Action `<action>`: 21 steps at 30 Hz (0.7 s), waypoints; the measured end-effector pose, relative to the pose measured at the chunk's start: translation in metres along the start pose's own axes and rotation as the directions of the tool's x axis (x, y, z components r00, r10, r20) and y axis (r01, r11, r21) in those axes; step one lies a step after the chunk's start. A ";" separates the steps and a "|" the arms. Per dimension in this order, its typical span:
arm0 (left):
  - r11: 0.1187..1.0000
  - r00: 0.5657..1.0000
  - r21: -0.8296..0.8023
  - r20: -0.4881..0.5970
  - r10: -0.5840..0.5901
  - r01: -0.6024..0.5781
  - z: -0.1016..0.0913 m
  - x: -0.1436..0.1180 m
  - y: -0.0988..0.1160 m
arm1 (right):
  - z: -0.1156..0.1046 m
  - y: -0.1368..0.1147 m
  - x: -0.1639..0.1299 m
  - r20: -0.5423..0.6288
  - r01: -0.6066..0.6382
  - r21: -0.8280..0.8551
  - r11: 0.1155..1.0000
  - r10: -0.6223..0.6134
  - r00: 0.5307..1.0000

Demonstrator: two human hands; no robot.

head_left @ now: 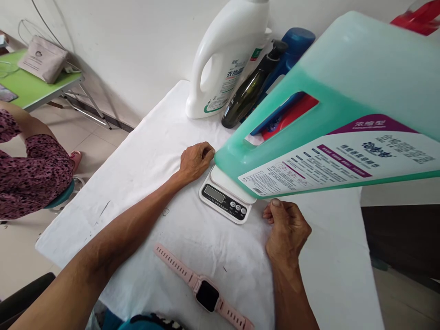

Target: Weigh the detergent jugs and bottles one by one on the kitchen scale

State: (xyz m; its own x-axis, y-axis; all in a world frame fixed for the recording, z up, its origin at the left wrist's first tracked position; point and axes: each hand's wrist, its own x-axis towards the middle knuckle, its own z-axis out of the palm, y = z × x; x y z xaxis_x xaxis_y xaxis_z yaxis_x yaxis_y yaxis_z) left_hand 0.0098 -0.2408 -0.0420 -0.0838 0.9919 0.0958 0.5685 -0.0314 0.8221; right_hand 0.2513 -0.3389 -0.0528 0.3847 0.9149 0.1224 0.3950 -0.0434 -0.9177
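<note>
A large bottle of green liquid (330,114) with a white and purple label stands on a small white digital scale (225,195), leaning to the right in this slanted view. The scale's display looks blank. My left hand (196,160) rests on the cloth at the bottle's lower left corner, fingers curled in and nothing visible in them. On the other side, just right of the scale, my right hand (287,224) is closed with the thumb against the curled fingers. Nearer to me lies a pink smartwatch (207,294), its strap stretched out.
A white detergent bottle (220,78), a dark pump bottle (252,87) and a blue bottle (295,43) stand along the wall. White cloth (137,206) covers the table. To the left are a seated person (37,174) and a green table (34,94) with a pouch (43,59).
</note>
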 end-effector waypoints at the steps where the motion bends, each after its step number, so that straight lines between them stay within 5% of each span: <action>1: 1.000 1.000 0.000 0.002 -0.001 0.001 0.000 0.000 0.000 | 0.000 0.000 0.000 -0.001 -0.001 0.000 1.000 0.001 1.000; 14: 1.000 1.000 -0.004 -0.002 0.008 -0.008 0.001 0.001 -0.003 | 0.004 0.000 0.004 0.023 0.073 0.183 0.980 -0.078 0.997; 21: 1.000 1.000 -0.009 -0.003 0.012 -0.012 0.001 0.001 -0.002 | 0.017 -0.024 0.022 0.140 0.185 0.350 0.918 -0.247 0.959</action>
State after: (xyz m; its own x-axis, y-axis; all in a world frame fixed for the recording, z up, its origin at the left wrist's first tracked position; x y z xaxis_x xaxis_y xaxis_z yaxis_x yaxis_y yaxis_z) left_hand 0.0088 -0.2399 -0.0443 -0.0796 0.9910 0.1074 0.5618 -0.0444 0.8260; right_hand 0.2362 -0.3110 -0.0343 0.1548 0.9441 0.2912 0.1417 0.2704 -0.9522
